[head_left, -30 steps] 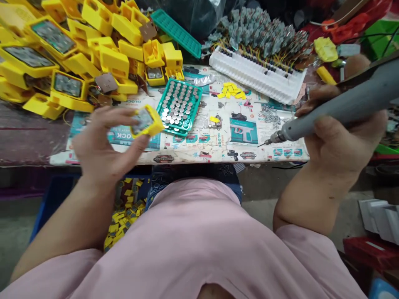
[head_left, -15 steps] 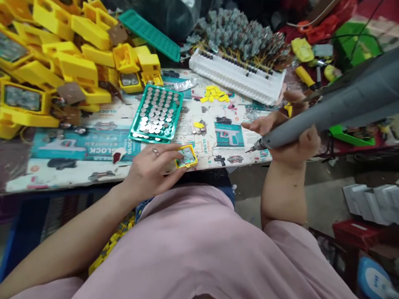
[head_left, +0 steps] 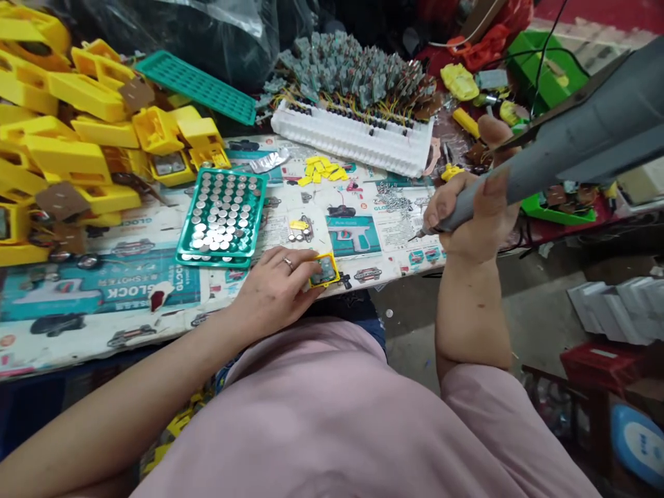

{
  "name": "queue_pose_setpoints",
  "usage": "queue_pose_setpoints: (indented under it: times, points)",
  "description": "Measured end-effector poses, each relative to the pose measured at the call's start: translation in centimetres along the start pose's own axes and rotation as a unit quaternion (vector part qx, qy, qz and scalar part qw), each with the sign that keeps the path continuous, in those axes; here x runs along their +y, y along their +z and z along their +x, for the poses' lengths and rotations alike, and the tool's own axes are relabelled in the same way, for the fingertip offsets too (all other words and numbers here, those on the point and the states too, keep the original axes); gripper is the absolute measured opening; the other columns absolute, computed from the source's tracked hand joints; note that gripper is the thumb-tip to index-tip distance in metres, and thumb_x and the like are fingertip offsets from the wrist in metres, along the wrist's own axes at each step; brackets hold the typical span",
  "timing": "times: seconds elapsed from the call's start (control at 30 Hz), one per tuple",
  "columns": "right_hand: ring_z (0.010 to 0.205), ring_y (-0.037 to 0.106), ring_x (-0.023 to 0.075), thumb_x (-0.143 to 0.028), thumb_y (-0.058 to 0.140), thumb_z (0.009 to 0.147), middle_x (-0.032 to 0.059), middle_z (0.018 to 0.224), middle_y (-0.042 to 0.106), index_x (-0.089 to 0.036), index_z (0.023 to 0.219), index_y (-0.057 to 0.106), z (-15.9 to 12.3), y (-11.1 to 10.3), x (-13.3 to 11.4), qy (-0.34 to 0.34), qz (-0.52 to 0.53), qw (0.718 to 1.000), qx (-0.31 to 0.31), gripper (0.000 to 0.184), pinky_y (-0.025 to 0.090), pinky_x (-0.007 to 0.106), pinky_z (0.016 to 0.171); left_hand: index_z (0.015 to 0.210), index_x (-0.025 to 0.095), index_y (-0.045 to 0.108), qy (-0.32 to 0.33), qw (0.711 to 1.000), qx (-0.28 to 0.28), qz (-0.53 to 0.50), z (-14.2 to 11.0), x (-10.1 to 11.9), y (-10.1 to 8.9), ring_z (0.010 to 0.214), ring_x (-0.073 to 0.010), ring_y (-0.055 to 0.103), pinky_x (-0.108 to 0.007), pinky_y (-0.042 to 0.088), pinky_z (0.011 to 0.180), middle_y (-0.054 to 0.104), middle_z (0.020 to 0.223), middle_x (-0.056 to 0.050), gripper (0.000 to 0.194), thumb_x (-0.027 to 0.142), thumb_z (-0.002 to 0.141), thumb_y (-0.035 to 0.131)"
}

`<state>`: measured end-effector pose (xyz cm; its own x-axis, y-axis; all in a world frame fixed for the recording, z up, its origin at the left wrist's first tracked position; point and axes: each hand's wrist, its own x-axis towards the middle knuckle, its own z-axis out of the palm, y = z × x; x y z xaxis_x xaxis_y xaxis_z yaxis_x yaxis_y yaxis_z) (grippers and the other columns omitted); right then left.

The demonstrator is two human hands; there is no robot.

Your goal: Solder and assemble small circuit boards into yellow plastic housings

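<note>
At the table's front edge my left hand [head_left: 283, 283] is closed on a small yellow plastic case [head_left: 326, 271] with grey, see-through parts inside. Its fingers cover the case's left side. My right hand [head_left: 474, 214] wraps round a grey electric screwdriver [head_left: 539, 162], whose thin bit points down and left, just above the printed table cover. Left of centre, a green tray [head_left: 223, 218] holds many silver button cells, with another tray edge showing below it. A small yellow piece [head_left: 299, 225] lies beside a few round cells behind my left hand.
Yellow plastic housings [head_left: 67, 149] are heaped at the left. An empty-looking green tray [head_left: 200, 84] leans behind them. A white foam rack [head_left: 353, 138] with wired circuit boards stands at the back. Small yellow pieces [head_left: 322, 170] and tiny screws [head_left: 394, 197] lie mid-table.
The camera view has turned right, so the table's things appear further left. My right hand's fingers have closed round the screwdriver's front end; earlier some were stretched out. My left hand keeps hold of the case.
</note>
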<state>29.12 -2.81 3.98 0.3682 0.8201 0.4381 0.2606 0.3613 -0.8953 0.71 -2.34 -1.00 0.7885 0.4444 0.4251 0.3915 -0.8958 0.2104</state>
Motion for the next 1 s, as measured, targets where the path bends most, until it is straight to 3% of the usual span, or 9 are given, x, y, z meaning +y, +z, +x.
queue_pose_setpoints:
  times: [0.1, 0.23, 0.4, 0.5, 0.6, 0.73, 0.87, 1.0]
  points:
    - [0.033, 0.035, 0.0151, -0.076, 0.068, 0.07, -0.0085, 0.047, 0.035, -0.043, 0.111, 0.063, 0.7, 0.8, 0.4, -0.03, 0.041, 0.996, 0.07, 0.054, 0.038, 0.034, 0.036, 0.099, 0.014, 0.064, -0.009, 1.0, -0.018, -0.01, 0.2, 0.0, -0.6, 0.093, -0.0277, 0.071, -0.044, 0.055, 0.084, 0.074, 0.108, -0.015, 0.017, 0.029, 0.092, 0.058]
    - [0.039, 0.041, 0.0155, -0.078, 0.063, 0.074, -0.0074, 0.054, 0.041, -0.045, 0.123, 0.055, 1.6, 1.6, 1.0, -0.021, 0.004, 0.998, 0.065, 0.059, 0.044, 0.036, 0.046, 0.098, 0.016, 0.066, -0.02, 0.998, -0.035, -0.051, 0.7, -0.2, -1.5, 0.099, -0.0274, 0.07, -0.044, 0.055, 0.087, 0.073, 0.112, -0.015, 0.022, 0.035, 0.095, 0.054]
    - [0.036, 0.035, 0.0137, -0.076, 0.064, 0.076, -0.01, 0.048, 0.036, -0.039, 0.121, 0.054, 3.2, 3.3, 1.2, -0.043, 0.063, 0.994, 0.074, 0.059, 0.037, 0.033, 0.041, 0.092, 0.019, 0.067, -0.047, 0.994, -0.02, -0.095, 3.0, -2.4, -2.1, 0.095, -0.0202, 0.071, -0.034, 0.055, 0.084, 0.075, 0.105, -0.008, 0.019, 0.029, 0.096, 0.052]
    - [0.038, 0.036, 0.0131, -0.078, 0.063, 0.075, -0.0106, 0.049, 0.037, -0.04, 0.119, 0.053, 4.9, 4.8, 1.6, -0.057, 0.075, 0.992, 0.084, 0.059, 0.039, 0.032, 0.042, 0.096, 0.019, 0.071, -0.063, 0.994, -0.052, -0.072, 6.6, -4.7, -1.3, 0.095, -0.0213, 0.071, -0.033, 0.055, 0.083, 0.076, 0.103, -0.008, 0.026, 0.031, 0.097, 0.047]
    - [0.04, 0.037, 0.0125, -0.086, 0.057, 0.072, -0.0109, 0.05, 0.036, -0.042, 0.121, 0.05, 6.5, 6.6, 2.3, -0.066, 0.037, 0.994, 0.081, 0.066, 0.04, 0.031, 0.043, 0.102, 0.018, 0.074, -0.093, 0.988, -0.119, -0.006, 11.0, -6.5, 0.9, 0.101, -0.0259, 0.069, -0.038, 0.054, 0.083, 0.075, 0.108, -0.011, 0.034, 0.027, 0.096, 0.042]
    - [0.04, 0.039, 0.0107, -0.082, 0.056, 0.076, -0.0109, 0.056, 0.043, -0.038, 0.117, 0.049, 7.9, 8.7, 3.0, -0.066, 0.049, 0.995, 0.056, 0.061, 0.039, 0.029, 0.042, 0.111, 0.018, 0.074, -0.151, 0.976, -0.152, 0.035, 15.1, -6.7, 3.9, 0.108, -0.0292, 0.065, -0.038, 0.053, 0.083, 0.072, 0.112, -0.013, 0.031, 0.029, 0.093, 0.052]
    - [0.038, 0.039, 0.0123, -0.064, 0.064, 0.08, -0.0115, 0.054, 0.043, -0.037, 0.109, 0.05, 8.4, 10.2, 3.3, -0.054, 0.109, 0.992, 0.029, 0.042, 0.037, 0.031, 0.04, 0.11, 0.015, 0.073, -0.164, 0.973, -0.161, 0.037, 15.9, -6.1, 4.5, 0.111, -0.0318, 0.064, -0.04, 0.053, 0.086, 0.071, 0.113, -0.015, 0.03, 0.03, 0.093, 0.053]
    - [0.041, 0.044, 0.0129, -0.07, 0.06, 0.078, -0.0102, 0.055, 0.043, -0.035, 0.102, 0.048, 8.6, 11.0, 3.9, -0.033, 0.072, 0.997, 0.016, 0.044, 0.038, 0.031, 0.042, 0.111, 0.016, 0.073, -0.186, 0.964, -0.183, 0.045, 15.0, -6.8, 3.2, 0.113, -0.0364, 0.064, -0.045, 0.055, 0.086, 0.07, 0.114, -0.016, 0.031, 0.032, 0.091, 0.056]
